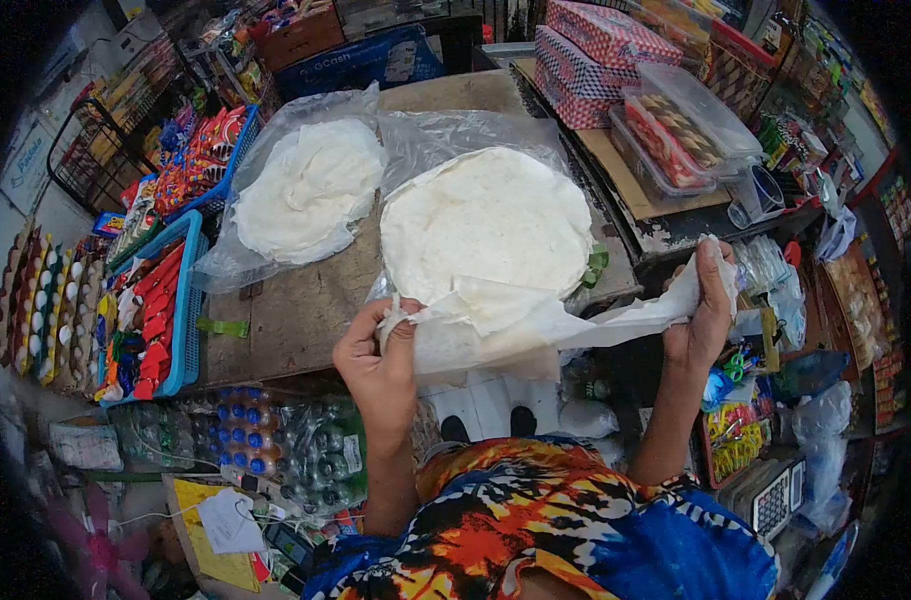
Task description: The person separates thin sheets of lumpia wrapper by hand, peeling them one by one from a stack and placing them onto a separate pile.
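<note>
One sheet (496, 335) is pinched by left hand (380, 350) and right hand (704, 318).

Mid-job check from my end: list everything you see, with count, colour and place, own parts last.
Thin flexible sheet: 1, white, stretched between both grips
Flat round pile: 1, white, table centre
Crumpled round pile: 1, white, table left
Plastic wraps: 2, clear, under the piles
Worn wooden table: 1, brown, centre
Plastic baskets: 2, blue, left
Shiny packets: many, mostly red, inside baskets
Eggs: many, white, far left
Checkered boxes: several, red-white uppermost, back right
Capped plastic bottles: many, blue caps, lower left
Calculator: 1, grey, lower right
Edge goods: too small to count
Patterned shirt: 1, multicoloured, bottom
Left grip: 1, bare, sheet's left end
Right grip: 1, bare, sheet's right end
</note>
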Demonstrator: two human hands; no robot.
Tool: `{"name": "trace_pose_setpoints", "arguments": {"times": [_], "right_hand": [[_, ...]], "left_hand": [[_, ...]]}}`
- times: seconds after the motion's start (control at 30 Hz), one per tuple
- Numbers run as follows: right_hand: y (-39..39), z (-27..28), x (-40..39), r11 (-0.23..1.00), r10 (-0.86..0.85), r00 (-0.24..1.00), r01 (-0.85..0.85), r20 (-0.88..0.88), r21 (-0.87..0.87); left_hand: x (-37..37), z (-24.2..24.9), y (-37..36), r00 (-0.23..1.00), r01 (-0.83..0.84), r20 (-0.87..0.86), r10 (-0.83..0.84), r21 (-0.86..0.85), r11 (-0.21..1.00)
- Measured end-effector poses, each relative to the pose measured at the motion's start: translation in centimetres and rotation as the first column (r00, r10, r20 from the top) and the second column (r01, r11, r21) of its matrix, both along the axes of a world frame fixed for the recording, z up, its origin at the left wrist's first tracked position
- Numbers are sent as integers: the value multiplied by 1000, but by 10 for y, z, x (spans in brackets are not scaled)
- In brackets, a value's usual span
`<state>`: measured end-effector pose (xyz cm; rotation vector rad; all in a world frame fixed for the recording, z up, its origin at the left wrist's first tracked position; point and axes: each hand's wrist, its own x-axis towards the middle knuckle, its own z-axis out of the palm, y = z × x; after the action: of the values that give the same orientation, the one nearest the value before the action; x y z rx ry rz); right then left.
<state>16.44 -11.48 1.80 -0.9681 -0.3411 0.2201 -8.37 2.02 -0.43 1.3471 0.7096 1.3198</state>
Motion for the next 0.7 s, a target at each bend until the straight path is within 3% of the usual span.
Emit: {"name": "trace_pose_setpoints", "arguments": {"times": [0.1, 0.2, 0.27, 0.3, 0.37, 0.4, 0.47, 0.5, 0.57, 0.6, 0.63, 0.7], "right_hand": [[-1, -1, 0, 999, -21, 1000, 21, -16, 27], [0, 1, -7, 973, 141, 983, -117, 114, -197], [0, 4, -18, 879, 302, 928, -183, 218, -441], [0, 10, -24, 790, 435, 864, -232, 253, -567], [4, 8, -27, 648, 719, 585, -371, 375, -665], [6, 10, -31, 646, 721, 586, -372, 371, -666], [7, 15, -37, 345, 923, 302, -379, 237, -859], [9, 12, -34, 344, 924, 300, -380, 238, -859], [12, 3, -25, 347, 935, 183, -286, 305, -893], [11, 6, -27, 458, 880, 275, -272, 388, -846], [10, 10, -25, 456, 881, 272, -273, 387, -847], [5, 15, -17, 477, 831, 452, -281, 323, -833]], "left_hand": [[-3, 1, 2, 998, -58, -22, 58, 9, 998], [-2, 2, 2, 996, -42, 75, 44, -31, 999], [-3, 0, 3, 979, 82, 193, -59, -113, 990], [-3, 0, 4, 979, 82, 193, -58, -115, 990], [-4, 1, 9, 923, 174, 369, -110, -146, 974], [-6, -1, 12, 923, 174, 368, -108, -150, 973], [-10, -4, 18, 879, 256, 455, -143, -195, 947], [-9, -3, 19, 879, 254, 455, -142, -195, 947], [-10, -1, 19, 884, 232, 453, -114, -213, 949], [-12, 0, 20, 884, 228, 453, -111, -214, 950], [-14, 0, 21, 890, 220, 445, -100, -225, 949], [-18, -2, 22, 895, 214, 436, -92, -239, 947]]}}
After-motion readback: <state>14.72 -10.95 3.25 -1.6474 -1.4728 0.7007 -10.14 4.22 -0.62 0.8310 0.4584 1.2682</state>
